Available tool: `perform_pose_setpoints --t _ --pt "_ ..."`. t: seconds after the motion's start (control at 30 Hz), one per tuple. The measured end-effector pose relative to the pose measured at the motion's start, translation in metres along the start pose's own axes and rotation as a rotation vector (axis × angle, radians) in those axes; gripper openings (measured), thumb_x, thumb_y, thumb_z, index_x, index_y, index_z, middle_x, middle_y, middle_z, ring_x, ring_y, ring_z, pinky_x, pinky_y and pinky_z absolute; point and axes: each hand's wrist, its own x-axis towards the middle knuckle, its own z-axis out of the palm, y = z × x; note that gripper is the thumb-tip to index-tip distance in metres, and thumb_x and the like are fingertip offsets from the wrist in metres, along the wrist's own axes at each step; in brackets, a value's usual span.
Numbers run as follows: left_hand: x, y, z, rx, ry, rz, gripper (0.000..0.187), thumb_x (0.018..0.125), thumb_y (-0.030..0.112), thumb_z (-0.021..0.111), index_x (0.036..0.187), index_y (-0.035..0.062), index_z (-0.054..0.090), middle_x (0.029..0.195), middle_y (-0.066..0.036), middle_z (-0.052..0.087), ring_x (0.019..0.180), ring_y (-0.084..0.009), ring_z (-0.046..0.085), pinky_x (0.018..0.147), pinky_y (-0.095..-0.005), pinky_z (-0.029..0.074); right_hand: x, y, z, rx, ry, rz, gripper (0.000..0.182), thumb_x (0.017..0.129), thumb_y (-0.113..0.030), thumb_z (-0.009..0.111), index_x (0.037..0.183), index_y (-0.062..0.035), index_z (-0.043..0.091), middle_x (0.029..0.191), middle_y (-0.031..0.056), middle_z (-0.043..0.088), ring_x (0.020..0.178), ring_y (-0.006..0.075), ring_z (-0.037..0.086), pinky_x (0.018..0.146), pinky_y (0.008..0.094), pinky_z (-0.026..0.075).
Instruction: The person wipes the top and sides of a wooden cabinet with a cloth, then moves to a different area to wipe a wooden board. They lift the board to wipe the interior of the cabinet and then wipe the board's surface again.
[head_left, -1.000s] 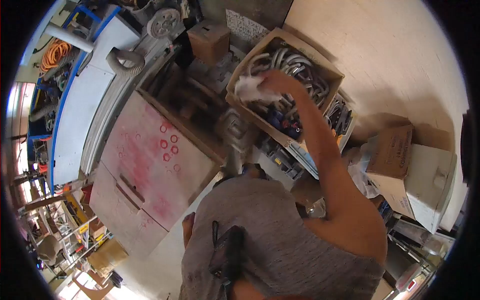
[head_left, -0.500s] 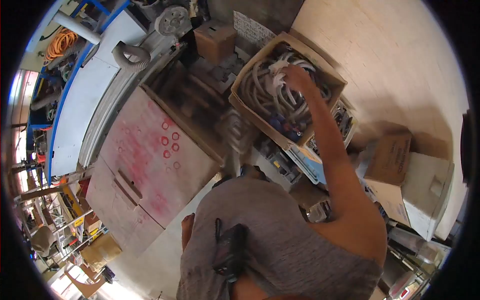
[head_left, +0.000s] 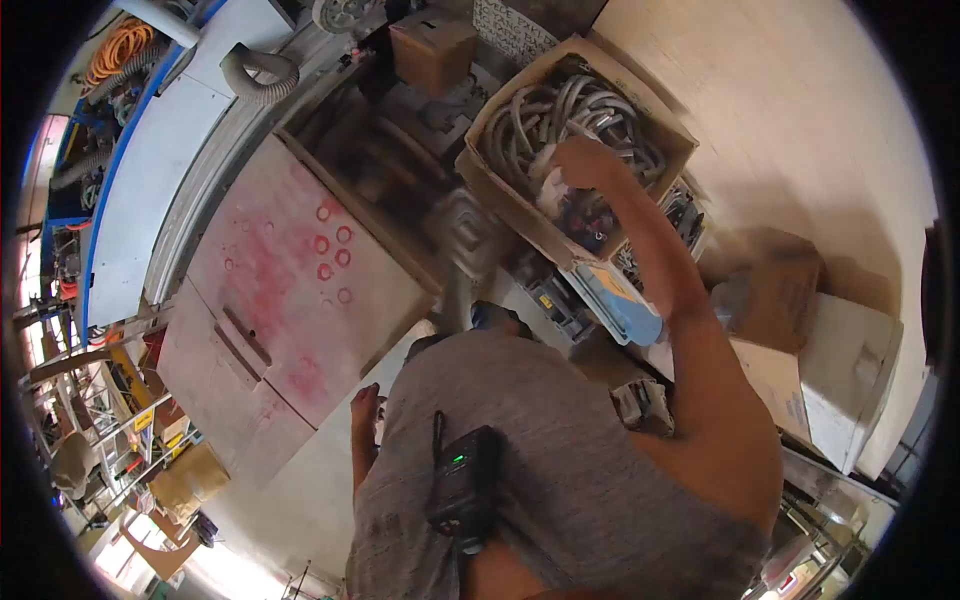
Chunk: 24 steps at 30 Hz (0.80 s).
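Observation:
My right hand [head_left: 588, 163] is closed on a crumpled white rag [head_left: 549, 192], slightly blurred, inside an open cardboard box [head_left: 478, 165]. Around the hand lie many grey curved hoses [head_left: 590, 105], and small dark blue and reddish parts [head_left: 588, 222] sit at the box's near end. My left hand [head_left: 367, 408] hangs low at my left side with its fingers curled. A bit of something whitish shows at its palm, but I cannot tell what it is.
A pink-stained board [head_left: 290, 270] lies on the left, beside a box of dark metal parts [head_left: 385, 165]. A small brown carton [head_left: 433, 55] stands behind. Further cartons [head_left: 775, 300] line the right wall. A black radio [head_left: 466, 480] hangs on my chest.
My right hand has drawn the white rag from the middle of the hoses toward the near left of the box. My left hand has risen slightly and shows more.

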Motion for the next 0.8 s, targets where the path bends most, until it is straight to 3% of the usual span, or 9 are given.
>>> perform_pose_setpoints --t 0.17,0.3,0.4,0.43,0.5,0.53,0.6,0.67,0.8 --pt "0.117 -0.155 0.0 0.077 -0.037 0.191 0.04 0.083 0.03 0.059 0.11 0.0014 0.06 0.083 -0.012 0.066 0.051 -0.0174 0.053 0.045 -0.0316 0.044 -0.071 -0.016 -0.084 -0.175 0.729 0.406 0.023 0.078 -0.015 0.053 0.096 -0.0081 0.066 0.095 0.0166 0.063 0.089 0.0336 0.062 0.077 0.0423 0.051" --pt "0.079 -0.107 -0.023 0.059 -0.079 0.066 0.038 0.085 0.032 0.056 0.111 0.0035 0.058 0.081 -0.011 0.064 0.048 -0.0147 0.049 0.04 -0.0291 0.04 -0.144 -0.065 -0.163 -0.196 1.562 0.291 0.029 0.076 -0.008 0.063 0.105 -0.0113 0.064 0.088 0.0165 0.062 0.076 0.0301 0.062 0.065 0.037 0.05" --pt "0.037 -0.066 -0.044 -0.016 -0.073 -0.076 0.037 0.086 0.032 0.054 0.112 0.0051 0.057 0.079 -0.01 0.063 0.046 -0.0127 0.046 0.037 -0.0271 0.037 -0.117 -0.065 -0.079 -0.012 1.763 0.547 0.015 0.074 -0.005 0.062 0.089 -0.0023 0.063 0.085 0.017 0.062 0.071 0.0319 0.062 0.063 0.0384 0.05" --pt "0.024 -0.053 -0.048 -0.079 -0.029 -0.163 0.037 0.086 0.033 0.055 0.111 0.005 0.057 0.079 -0.01 0.063 0.046 -0.0123 0.046 0.037 -0.0271 0.037 -0.11 -0.053 -0.024 -0.25 1.016 0.66 0.013 0.075 -0.01 0.06 0.083 -0.0001 0.061 0.088 0.018 0.062 0.072 0.0352 0.062 0.065 0.0448 0.05" --pt "0.026 -0.078 -0.061 -0.102 -0.057 -0.168 0.036 0.086 0.033 0.055 0.11 0.0051 0.057 0.079 -0.01 0.063 0.046 -0.012 0.045 0.037 -0.0268 0.036 -0.101 -0.051 0.054 -0.18 -0.056 0.389 0.022 0.076 -0.017 0.054 0.088 -0.0032 0.066 0.087 0.0175 0.064 0.08 0.0346 0.063 0.075 0.0463 0.05" --pt "0.029 -0.089 -0.065 -0.126 -0.063 -0.177 0.036 0.086 0.033 0.055 0.108 0.0052 0.058 0.08 -0.011 0.062 0.045 -0.0117 0.045 0.037 -0.0266 0.036 -0.116 -0.056 0.053 -0.195 -0.055 0.389 0.022 0.076 -0.017 0.054 0.088 -0.0032 0.066 0.087 0.0175 0.064 0.08 0.0346 0.063 0.075 0.0463 0.05" --pt "0.026 -0.111 -0.07 -0.189 -0.05 -0.229 0.035 0.086 0.033 0.056 0.107 0.005 0.057 0.08 -0.012 0.063 0.044 -0.012 0.045 0.036 -0.0268 0.036 -0.138 -0.058 0.053 -0.303 0.55 0.4 0.027 0.074 -0.023 0.061 0.094 -0.0043 0.063 0.091 0.0203 0.063 0.088 0.0371 0.061 0.076 0.0456 0.049" --pt "0.029 -0.14 -0.082 -0.173 -0.086 -0.285 0.034 0.086 0.032 0.057 0.105 0.0045 0.056 0.081 -0.015 0.063 0.042 -0.0135 0.044 0.035 -0.028 0.035 -0.162 -0.068 -0.003 -0.086 0.639 0.726 0.027 0.074 -0.023 0.063 0.096 -0.0068 0.064 0.094 0.0186 0.062 0.087 0.0364 0.061 0.077 0.0445 0.049" --pt "0.013 -0.152 -0.085 -0.02 -0.1 -0.243 0.034 0.085 0.032 0.058 0.104 0.0039 0.056 0.082 -0.016 0.063 0.041 -0.0144 0.045 0.035 -0.0293 0.036 -0.214 -0.065 -0.11 -0.26 0.972 0.629 0.026 0.075 -0.023 0.058 0.097 -0.0115 0.063 0.09 0.0181 0.062 0.087 0.0356 0.061 0.075 0.0453 0.05"
